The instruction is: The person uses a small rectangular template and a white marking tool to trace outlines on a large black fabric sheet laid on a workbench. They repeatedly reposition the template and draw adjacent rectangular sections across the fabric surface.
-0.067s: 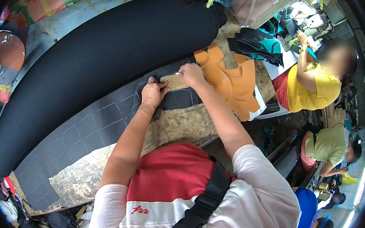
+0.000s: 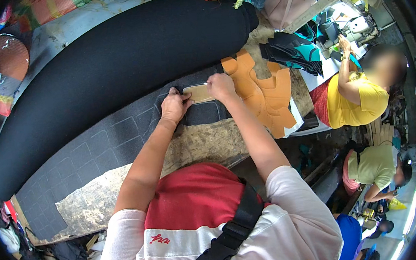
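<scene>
A dark grey fabric sheet (image 2: 97, 145) lies along the table, covered with rows of white drawn outlines. On it rests a flat tan template (image 2: 197, 94) with rounded corners. My left hand (image 2: 173, 106) presses the template's left end against the cloth, thumb and fingers bent over it. At the far right part of the template, my right hand (image 2: 221, 86) pinches a small white marking chalk (image 2: 206, 83); most of it is hidden by the fingers. Just right of that hand lie orange cut-out pieces (image 2: 264, 94), overlapping one another.
A thick black fabric roll (image 2: 121, 63) borders the sheet on its far side. The worn wooden tabletop (image 2: 94, 198) shows along the near edge. To the right are black and teal pieces (image 2: 293, 54), a sewing machine (image 2: 358, 26) and a person in yellow (image 2: 357, 95).
My right hand has shifted slightly to the right and nearer along the template, with the chalk in it. The left hand and the template stay in place.
</scene>
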Tool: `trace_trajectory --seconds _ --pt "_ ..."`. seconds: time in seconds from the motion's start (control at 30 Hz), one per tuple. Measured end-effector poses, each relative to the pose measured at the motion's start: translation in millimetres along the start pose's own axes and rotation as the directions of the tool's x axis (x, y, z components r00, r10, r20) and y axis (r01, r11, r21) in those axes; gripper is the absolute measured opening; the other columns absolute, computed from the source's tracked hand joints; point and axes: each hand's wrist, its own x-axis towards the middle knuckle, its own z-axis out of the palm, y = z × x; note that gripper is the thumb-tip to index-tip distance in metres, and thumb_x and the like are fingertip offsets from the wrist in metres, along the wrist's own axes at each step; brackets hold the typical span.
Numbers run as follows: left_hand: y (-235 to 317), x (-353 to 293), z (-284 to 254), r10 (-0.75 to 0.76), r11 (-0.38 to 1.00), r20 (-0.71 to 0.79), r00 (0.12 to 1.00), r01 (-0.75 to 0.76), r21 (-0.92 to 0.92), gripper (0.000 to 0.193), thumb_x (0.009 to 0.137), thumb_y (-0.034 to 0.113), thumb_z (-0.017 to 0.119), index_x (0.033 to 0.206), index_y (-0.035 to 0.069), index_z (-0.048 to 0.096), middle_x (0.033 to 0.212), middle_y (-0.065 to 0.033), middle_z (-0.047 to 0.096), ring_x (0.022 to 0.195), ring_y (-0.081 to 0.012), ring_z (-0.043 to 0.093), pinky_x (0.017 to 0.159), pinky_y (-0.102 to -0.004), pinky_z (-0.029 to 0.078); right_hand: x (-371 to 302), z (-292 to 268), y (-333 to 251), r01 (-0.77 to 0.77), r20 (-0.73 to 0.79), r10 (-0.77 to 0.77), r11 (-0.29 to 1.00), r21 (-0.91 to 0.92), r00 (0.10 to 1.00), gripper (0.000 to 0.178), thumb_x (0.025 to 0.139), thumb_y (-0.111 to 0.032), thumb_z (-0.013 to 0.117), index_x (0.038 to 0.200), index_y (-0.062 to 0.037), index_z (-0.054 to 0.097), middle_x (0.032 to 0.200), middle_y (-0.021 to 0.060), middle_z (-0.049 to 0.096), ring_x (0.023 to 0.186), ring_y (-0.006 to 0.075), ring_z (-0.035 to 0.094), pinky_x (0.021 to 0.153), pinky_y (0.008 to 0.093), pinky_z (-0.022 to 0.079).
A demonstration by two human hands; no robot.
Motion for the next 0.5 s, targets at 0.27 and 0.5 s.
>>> trace_trajectory --seconds 0.27,0.5 --pt "11.2 -1.8 1.9 0.046 0.996 0.041 0.998 -0.049 0.077 0.025 0.076 0.025 0.067 0.099 0.013 0.068 0.123 -0.005 0.054 0.098 -0.0263 0.06 0.084 -0.0366 0.049 -68.4 -12.1 16.0 -0.05 -0.029 0.056 0.979 0.195 0.998 0.014 0.073 -0.014 0.063 0.081 -0.0045 0.068 0.072 0.0187 0.064 0.068 0.0335 0.064 0.064 0.0403 0.051" --pt "36.7 -58.8 -8.3 -0.023 0.953 0.193 0.981 0.08 -0.293 0.021 0.074 0.014 0.066 0.091 0.003 0.065 0.079 -0.0188 0.066 0.074 -0.0312 0.065 0.068 -0.0394 0.05 -88.9 -24.5 -28.4 0.01 -0.275 0.276 0.689 0.725 0.921 0.013 0.083 -0.01 0.062 0.092 -0.0024 0.066 0.061 0.0085 0.061 0.052 0.0102 0.054 0.051 0.0256 0.044"
